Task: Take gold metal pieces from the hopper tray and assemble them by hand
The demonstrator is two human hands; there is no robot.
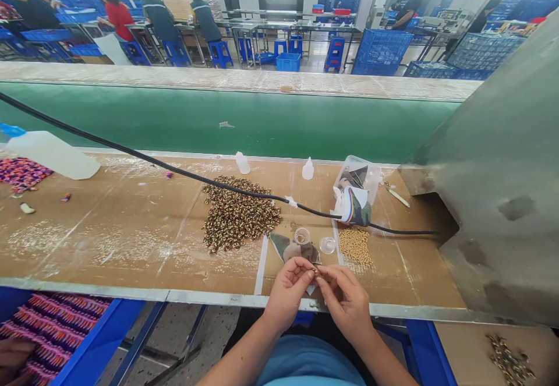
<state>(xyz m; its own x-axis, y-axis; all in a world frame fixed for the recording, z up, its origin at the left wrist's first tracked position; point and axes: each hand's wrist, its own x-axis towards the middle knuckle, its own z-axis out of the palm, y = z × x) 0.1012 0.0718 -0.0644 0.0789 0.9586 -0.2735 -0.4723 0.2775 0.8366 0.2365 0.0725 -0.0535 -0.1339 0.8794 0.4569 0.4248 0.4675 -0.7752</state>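
Observation:
My left hand [286,293] and my right hand [347,301] meet over the front of the cardboard-covered table. Their thumbs and fingertips pinch a small gold-and-dark piece [315,271], too small to name. Just beyond the fingers lies a camouflage cloth [301,251], partly hidden by them. Two small clear dishes, one round cup [301,236] and one lid-like dish [327,245], are beside the cloth. To the left spreads a large heap of small gold-and-dark pieces [238,214]. On the right is a pile of tan beads [356,246].
A black cable [144,153] crosses the table above the heap. Behind stand two white squeeze bottles [242,163] and a clear plastic box [371,179] with cloth. A white jug [55,153] lies left; a metal housing [502,199] rises right. Beyond the green belt [174,118], people sit working.

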